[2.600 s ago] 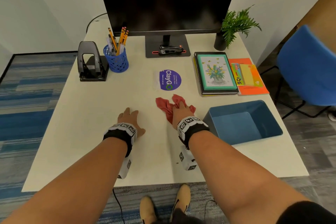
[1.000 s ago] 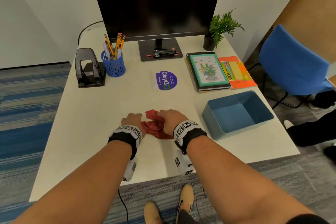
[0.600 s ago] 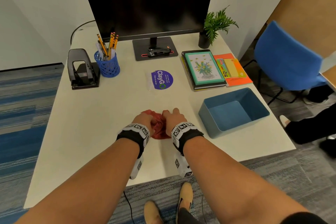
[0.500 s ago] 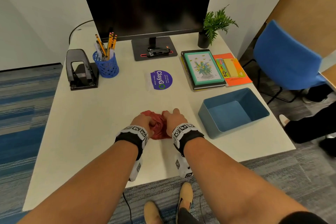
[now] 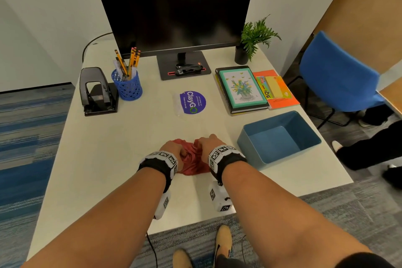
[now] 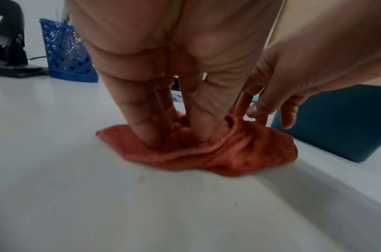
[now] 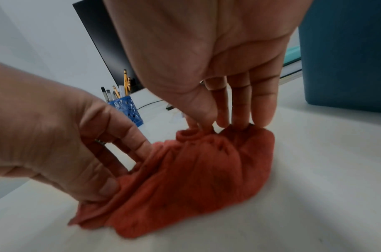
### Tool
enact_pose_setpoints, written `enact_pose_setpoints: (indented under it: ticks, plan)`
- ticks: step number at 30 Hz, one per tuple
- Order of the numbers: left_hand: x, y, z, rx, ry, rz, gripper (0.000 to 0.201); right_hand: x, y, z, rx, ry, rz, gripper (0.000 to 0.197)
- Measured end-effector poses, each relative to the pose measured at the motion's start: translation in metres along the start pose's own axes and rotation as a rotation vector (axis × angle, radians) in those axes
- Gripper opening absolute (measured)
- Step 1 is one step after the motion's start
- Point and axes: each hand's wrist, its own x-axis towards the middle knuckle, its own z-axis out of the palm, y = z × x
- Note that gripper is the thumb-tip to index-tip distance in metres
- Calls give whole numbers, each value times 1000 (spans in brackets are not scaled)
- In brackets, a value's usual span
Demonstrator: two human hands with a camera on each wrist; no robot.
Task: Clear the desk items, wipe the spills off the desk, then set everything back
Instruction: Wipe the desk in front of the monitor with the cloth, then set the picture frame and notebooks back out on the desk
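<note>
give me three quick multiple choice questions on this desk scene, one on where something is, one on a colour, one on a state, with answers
1. Where is the stapler?
A. on the monitor's base plate
B. inside the bin
C. on top of the books

2. What colour is the pencil cup?
A. red
B. blue
C. black

3. What state is the red cloth in?
A. spread flat
B. hanging over the desk edge
C. bunched up between both hands

Answers:
1 A: it lies on the dark plate under the monitor.
2 B: its mesh wall is blue in the head and left wrist views.
3 C: the left hand and right hand gather its folds on the desk.
</note>
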Motion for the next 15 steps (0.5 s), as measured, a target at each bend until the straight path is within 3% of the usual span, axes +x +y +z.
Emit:
enact_pose_setpoints:
  ticks: [4,8,11,15]
  plan:
    - [-1,6,-10,73,-7,-7,31,-1,4,-19,-28,57,17,34]
    - [6,14,-29,51,26,-43,18,7,9,-45,-28,76,57,42]
    - [16,26,-49,-35,90,-66,45,17,15,-73,-37,87,71,41]
    - [33,47,-74,-81,160,-76,51,31,26,-110,-53,113,81,30]
